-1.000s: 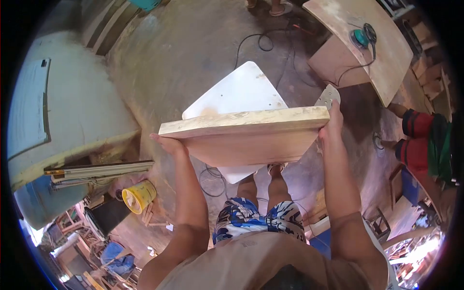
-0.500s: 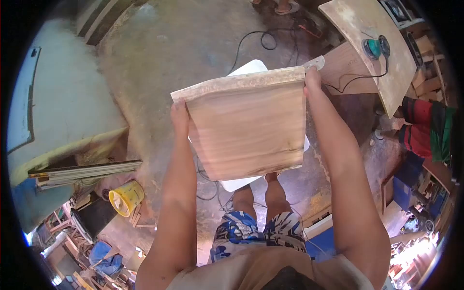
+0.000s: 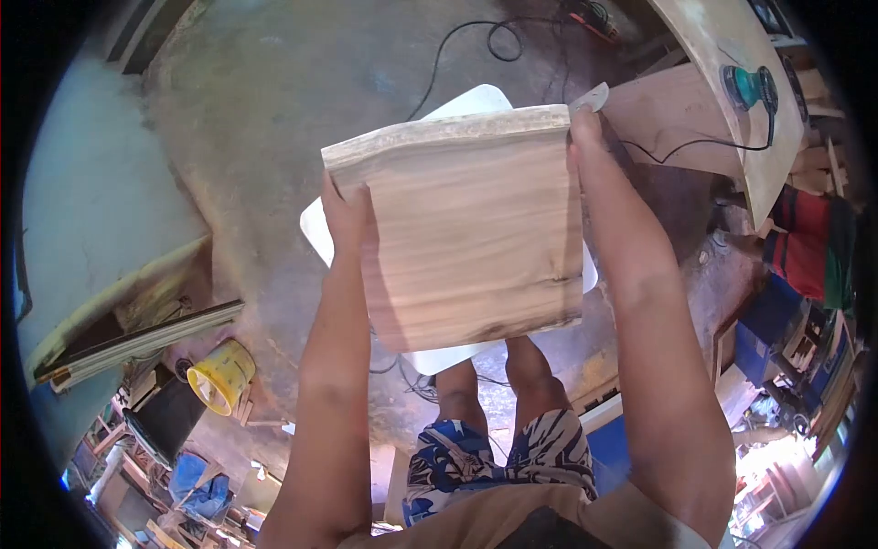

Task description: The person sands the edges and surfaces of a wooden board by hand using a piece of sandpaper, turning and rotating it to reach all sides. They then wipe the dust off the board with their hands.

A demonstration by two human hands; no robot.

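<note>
A wooden slab [image 3: 471, 229] with a pale, rough far edge lies across a white stool-like top [image 3: 317, 231], whose corners stick out around it. My left hand [image 3: 346, 215] is closed on the slab's left edge near the far corner, thumb over the upper face and the other fingers hidden beneath. At the far right corner, my right hand [image 3: 586, 133] grips the slab's edge. A pale flat piece [image 3: 593, 97] juts out beside its fingers; I cannot tell what it is.
On the right, a green sander [image 3: 748, 87] sits with its cord on a large board [image 3: 709, 55]. A person in red and green shorts [image 3: 809, 238] stands beyond. Left are a yellow bucket [image 3: 221, 377] and stacked strips [image 3: 151, 340]. A black cable [image 3: 448, 41] loops over the floor.
The slab has turned slightly and its near left corner now spreads wider in view. My left hand has shifted with its thumb further onto the upper face. The view has moved a little.
</note>
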